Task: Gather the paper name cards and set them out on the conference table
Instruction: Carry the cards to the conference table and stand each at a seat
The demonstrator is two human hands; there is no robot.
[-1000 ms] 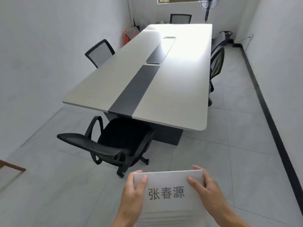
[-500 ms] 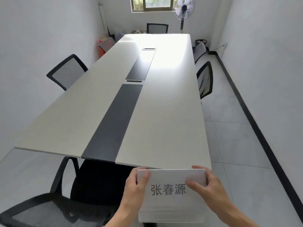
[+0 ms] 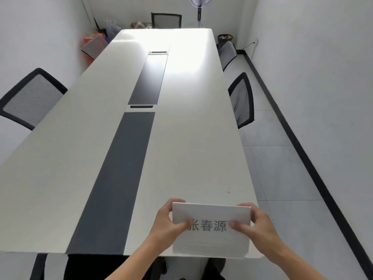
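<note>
In the head view, the stack of name cards sits over the table corner, pinched at its short ends between thumb and curled fingers of the left hand and right hand; light, bendy, probably slippery sheets, best gripped at both ends.

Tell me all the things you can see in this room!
conference table: one, white with a dark grey middle strip, fills the room's centre
cable boxes: two, silver, set in the strip
chairs: at least five, black or grey mesh, around the table
fan: one, pale, by the far wall
bin: one, dark, far right corner
name cards: a stack, white with grey print, at the table's near right corner
left hand: one, grips the stack's left side
right hand: one, grips its right side
</note>
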